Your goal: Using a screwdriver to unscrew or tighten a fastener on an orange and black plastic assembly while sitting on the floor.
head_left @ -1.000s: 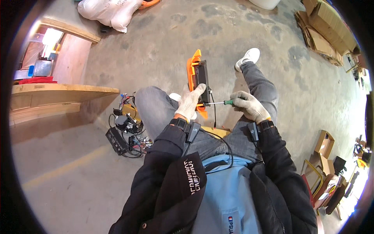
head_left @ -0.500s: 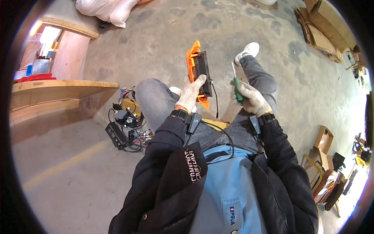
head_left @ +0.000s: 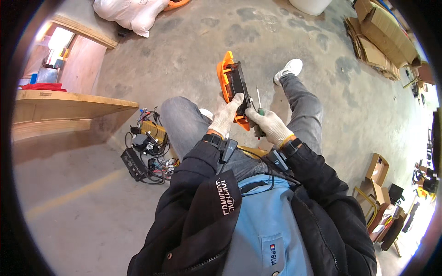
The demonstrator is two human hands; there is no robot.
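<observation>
My left hand (head_left: 226, 116), in a white knit glove, is closed on an orange plastic part (head_left: 225, 78) with a long black piece (head_left: 238, 80) fitted into it, thumb on the black piece. My right hand (head_left: 269, 124), also gloved, grips a screwdriver (head_left: 260, 112) by its green handle, blade pointing up and away from me. Its thumb and fingertips are at the lower right edge of the black piece, close to my left hand; whether they press on it I cannot tell. Both hands are above my legs, and a black cable (head_left: 248, 151) runs below them.
Tangled wires and black boxes (head_left: 134, 163) lie on the floor left of my knee. A wooden shelf (head_left: 76, 102) is at the left. Stacked cardboard (head_left: 377, 34) and a white container (head_left: 308, 4) stand at the far side, a white sack (head_left: 126, 14) at the upper left, open boxes (head_left: 377, 170) at the right.
The screwdriver tip came away from the part and swung upright. My right hand has since moved left to the part's lower edge, and the part has shifted slightly left.
</observation>
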